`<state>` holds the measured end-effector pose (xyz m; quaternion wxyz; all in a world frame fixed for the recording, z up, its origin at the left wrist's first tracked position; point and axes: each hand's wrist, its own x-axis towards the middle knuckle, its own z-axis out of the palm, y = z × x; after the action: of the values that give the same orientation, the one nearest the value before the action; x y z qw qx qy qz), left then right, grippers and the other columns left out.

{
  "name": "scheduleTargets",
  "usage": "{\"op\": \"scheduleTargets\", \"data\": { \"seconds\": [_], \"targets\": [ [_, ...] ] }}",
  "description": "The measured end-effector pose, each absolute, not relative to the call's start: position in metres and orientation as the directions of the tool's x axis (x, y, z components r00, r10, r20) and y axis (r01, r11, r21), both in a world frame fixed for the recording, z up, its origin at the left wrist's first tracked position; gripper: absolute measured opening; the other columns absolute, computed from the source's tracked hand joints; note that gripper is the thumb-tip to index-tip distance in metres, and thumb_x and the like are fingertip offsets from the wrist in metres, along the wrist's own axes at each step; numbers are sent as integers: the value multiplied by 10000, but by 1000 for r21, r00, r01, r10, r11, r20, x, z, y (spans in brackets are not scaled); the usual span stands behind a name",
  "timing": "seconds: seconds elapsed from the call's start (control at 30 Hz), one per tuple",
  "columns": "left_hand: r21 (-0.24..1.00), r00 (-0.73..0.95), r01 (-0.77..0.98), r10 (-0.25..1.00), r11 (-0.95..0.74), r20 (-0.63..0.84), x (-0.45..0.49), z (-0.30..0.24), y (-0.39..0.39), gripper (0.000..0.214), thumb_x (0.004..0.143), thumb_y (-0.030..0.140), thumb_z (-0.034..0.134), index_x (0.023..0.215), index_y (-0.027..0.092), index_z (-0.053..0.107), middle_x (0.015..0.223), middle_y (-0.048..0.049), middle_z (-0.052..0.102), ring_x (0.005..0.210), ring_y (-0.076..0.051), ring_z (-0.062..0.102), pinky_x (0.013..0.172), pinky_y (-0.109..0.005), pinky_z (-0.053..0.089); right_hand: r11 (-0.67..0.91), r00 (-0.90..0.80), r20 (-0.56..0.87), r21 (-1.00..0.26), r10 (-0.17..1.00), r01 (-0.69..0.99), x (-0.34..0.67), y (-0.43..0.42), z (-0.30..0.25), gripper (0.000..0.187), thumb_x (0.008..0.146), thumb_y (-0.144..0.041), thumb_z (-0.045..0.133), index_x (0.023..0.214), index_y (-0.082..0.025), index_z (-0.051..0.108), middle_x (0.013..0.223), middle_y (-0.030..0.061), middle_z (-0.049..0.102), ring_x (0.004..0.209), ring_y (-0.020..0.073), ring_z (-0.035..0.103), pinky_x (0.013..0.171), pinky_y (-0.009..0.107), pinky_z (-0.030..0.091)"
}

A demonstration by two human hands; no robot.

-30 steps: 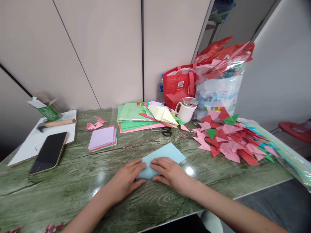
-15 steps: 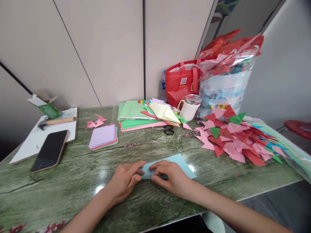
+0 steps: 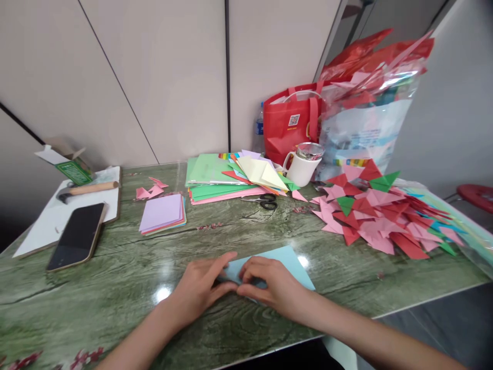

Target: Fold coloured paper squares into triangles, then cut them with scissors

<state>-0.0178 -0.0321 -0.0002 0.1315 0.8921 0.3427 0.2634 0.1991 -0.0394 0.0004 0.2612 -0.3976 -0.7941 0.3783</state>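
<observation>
A sheet of light-blue paper (image 3: 295, 264) lies low over the near middle of the table, partly covered by both hands. At its left end, my left hand (image 3: 202, 282) grips the paper, with the thumb along the near edge and the index finger over the top. My right hand (image 3: 271, 282) has curled fingers on the sheet's middle, its thumb at the near edge. The two thumb tips nearly meet there. Fingers hide the paper's left part, so I cannot tell how it is folded.
Farther back lie a stack of square papers (image 3: 162, 213), scissors (image 3: 267, 201) and coloured sheets (image 3: 211, 192). A white mug (image 3: 301, 169) stands by a red bag (image 3: 283, 128). Folded paper pieces (image 3: 379, 210) are heaped right; a phone (image 3: 79, 236) and hammer (image 3: 90, 189) lie left.
My left thumb has moved right along the paper's near edge, close to my right thumb. The near edge looks a little lifted. The camera view has shifted slightly.
</observation>
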Motion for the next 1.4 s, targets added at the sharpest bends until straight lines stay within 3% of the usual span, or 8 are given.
{"op": "scheduleTargets", "data": {
  "seconds": [0.17, 0.27, 0.4, 0.5, 0.6, 0.73, 1.03, 1.4],
  "targets": [
    [345, 544, 636, 719, -690, 433, -19, 2, -41, 521, 948, 411, 488, 1402, 222, 315, 1134, -104, 651, 991, -214, 660, 789, -337, 559, 277, -492, 11, -837, 871, 473, 199, -36, 1, 162, 766, -248, 719, 786, -177, 575, 715, -22, 605, 655, 124, 549, 607, 228, 383],
    [108, 617, 601, 545, -792, 568, -20, 4, -51, 309, 949, 248, 509, 1249, 171, 507, 1119, -119, 656, 1066, -238, 624, 890, -382, 529, 241, -495, -15, -860, 869, 449, 201, -36, -3, 266, 741, -215, 733, 890, -186, 514, 728, -35, 575, 662, 118, 541, 597, 213, 397],
    [-51, 785, 500, 427, -865, 450, -21, 1, -67, 254, 953, 187, 486, 1183, 120, 573, 1165, -116, 654, 1130, -244, 591, 948, -384, 511, 254, -503, -5, -859, 864, 445, 202, -37, -8, 536, 695, -203, 772, 1116, -199, 441, 813, -29, 568, 679, 114, 542, 624, 219, 443],
    [-61, 820, 500, 449, -864, 355, -23, -1, -74, 295, 970, 204, 451, 1223, 92, 555, 1265, -134, 594, 1200, -263, 536, 961, -402, 505, 349, -549, 69, -836, 833, 424, 204, -38, -10, 584, 725, -208, 760, 1227, -221, 461, 989, 29, 568, 670, 98, 535, 655, 239, 480],
    [-57, 827, 503, 461, -862, 322, -23, -1, -76, 327, 983, 210, 425, 1262, 73, 527, 1322, -149, 541, 1260, -273, 468, 983, -418, 483, 484, -608, 165, -774, 777, 408, 209, -36, -12, 307, 830, -237, 662, 1131, -211, 603, 1143, 91, 506, 678, 94, 543, 696, 278, 509],
    [-28, 819, 502, 465, -864, 336, -23, 0, -74, 328, 979, 188, 432, 1274, 75, 518, 1347, -150, 516, 1314, -280, 384, 1033, -472, 411, 594, -643, 237, -687, 728, 419, 215, -30, -15, 228, 886, -216, 577, 1099, -187, 650, 1095, 105, 508, 730, 124, 557, 718, 309, 518],
    [-37, 843, 501, 478, -865, 247, -20, -4, -72, 416, 992, 287, 403, 1317, 33, 460, 1373, -183, 470, 1305, -309, 388, 997, -494, 436, 559, -650, 228, -746, 725, 362, 219, -22, -16, 233, 897, -215, 553, 1110, -172, 637, 1050, 94, 528, 655, 101, 521, 637, 269, 506],
    [52, 815, 514, 507, -856, 280, -23, -23, -74, 530, 913, 330, 572, 1342, 52, 431, 1427, -151, 417, 1370, -306, 270, 1088, -499, 330, 569, -620, 258, -731, 741, 376, 219, -26, -22, 254, 911, -160, 489, 1091, -217, 658, 1055, 83, 506, 683, 94, 514, 659, 246, 511]
  ]
}}
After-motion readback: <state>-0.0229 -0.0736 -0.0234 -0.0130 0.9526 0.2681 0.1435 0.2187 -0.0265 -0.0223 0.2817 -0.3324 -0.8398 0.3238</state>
